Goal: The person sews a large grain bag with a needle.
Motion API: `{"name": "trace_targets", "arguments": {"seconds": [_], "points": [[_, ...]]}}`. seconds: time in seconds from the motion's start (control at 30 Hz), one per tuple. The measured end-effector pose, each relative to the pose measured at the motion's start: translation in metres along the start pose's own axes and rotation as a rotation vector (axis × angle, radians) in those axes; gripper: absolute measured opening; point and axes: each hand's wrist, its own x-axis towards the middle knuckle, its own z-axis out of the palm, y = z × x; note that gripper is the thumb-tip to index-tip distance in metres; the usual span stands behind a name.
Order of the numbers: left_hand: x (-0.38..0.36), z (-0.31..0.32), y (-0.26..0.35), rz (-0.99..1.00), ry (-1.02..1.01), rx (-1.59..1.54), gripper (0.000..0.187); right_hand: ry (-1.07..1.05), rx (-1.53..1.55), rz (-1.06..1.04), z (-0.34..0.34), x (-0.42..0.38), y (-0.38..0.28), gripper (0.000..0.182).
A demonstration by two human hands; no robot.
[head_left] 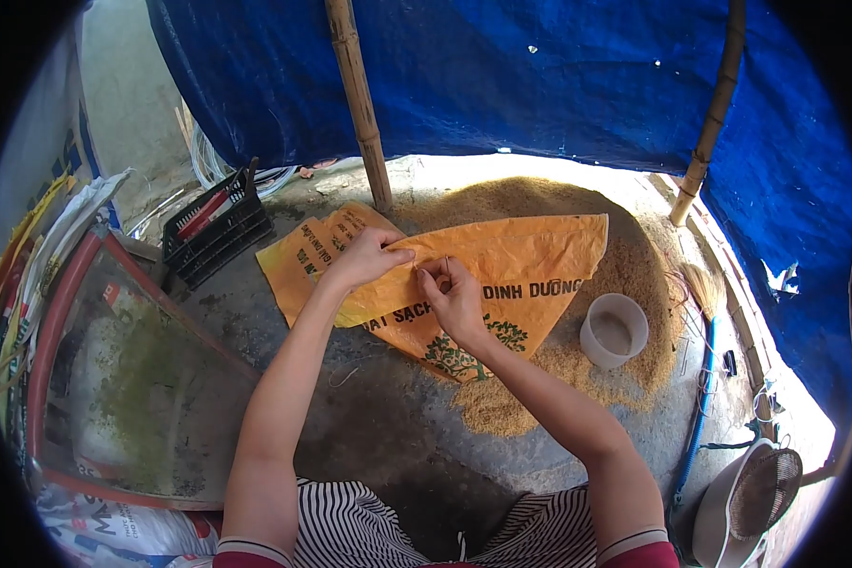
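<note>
An orange-yellow printed sack (530,251) with black lettering and a green tree print lies spread over the floor and part of a grain pile. My left hand (367,257) grips the sack near its upper left part, thumb pressed against the fingers. Just to its right, my right hand (452,292) is pinched close to the sack's surface; whatever is between its fingertips is too small to name. Loose golden grain (639,275) is heaped behind and to the right of the sack. A white plastic tub (613,330) rests on the grain, right of the sack.
A black crate (216,227) sits at the back left, near a red-framed mesh screen (142,379) and piled sacks. On the right are a blue-handled broom (705,379) and a basin with a sieve (765,488). Bamboo poles (358,95) stand before a blue tarp (540,76).
</note>
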Motion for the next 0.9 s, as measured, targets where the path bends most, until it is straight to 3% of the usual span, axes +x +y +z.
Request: {"name": "trace_targets", "arguments": {"seconds": [0.07,0.13,0.27,0.33,0.5,0.67,0.77,0.83,0.9], "points": [[0.001,0.000,0.000,-0.027,0.010,0.030,0.033,-0.002,0.027,0.006,0.001,-0.001,0.001,0.013],[0.002,0.000,0.000,-0.028,0.006,0.025,0.033,-0.009,0.043,0.145,-0.003,-0.001,-0.012,0.015],[0.000,0.000,0.003,-0.038,0.006,0.012,0.033,0.038,0.011,0.140,-0.008,0.000,-0.034,0.021],[0.002,0.001,0.000,-0.035,0.001,-0.019,0.033,0.069,-0.146,-0.002,-0.005,0.004,-0.030,0.019],[0.002,0.000,0.000,-0.025,0.015,-0.057,0.032,0.064,-0.087,0.030,0.001,0.008,-0.014,0.016],[0.002,0.005,0.001,0.007,0.123,0.153,0.033,-0.001,-0.110,0.103,0.004,0.006,-0.010,0.015],[0.003,0.007,0.003,0.046,0.169,0.228,0.034,-0.015,-0.007,0.171,0.003,0.006,-0.008,0.016],[0.003,0.006,0.004,0.018,0.155,0.209,0.034,-0.182,0.295,0.506,-0.007,0.007,-0.024,0.017],[0.004,0.005,0.002,-0.012,0.141,0.191,0.034,-0.256,0.295,0.506,-0.014,0.005,-0.035,0.017]]}}
